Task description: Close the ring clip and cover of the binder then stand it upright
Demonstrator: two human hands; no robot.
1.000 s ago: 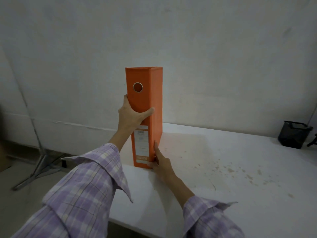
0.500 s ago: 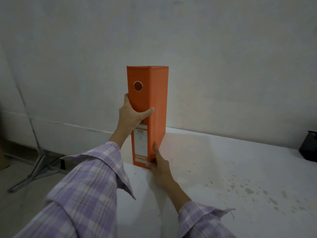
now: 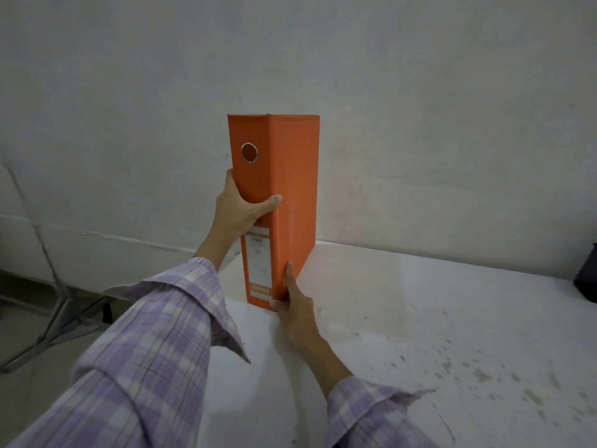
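An orange binder [image 3: 290, 176] stands upright on the white table [image 3: 403, 318], cover closed, its spine with a metal finger ring and a white label facing me. My left hand [image 3: 240, 210] wraps around the middle of the spine, thumb on the right edge. My right hand [image 3: 295, 305] presses against the binder's lower right corner, thumb lying up along the cover. The ring clip inside is hidden.
A pale wall rises right behind the table. A black container [image 3: 588, 279] sits at the table's far right edge. A metal stand's legs [image 3: 48, 324] rest on the floor to the left. Brown stains speckle the tabletop at the right.
The binder has turned slightly, showing more of its right cover. Both hands keep the same hold. My view has shifted left, pushing the black container toward the frame's edge.
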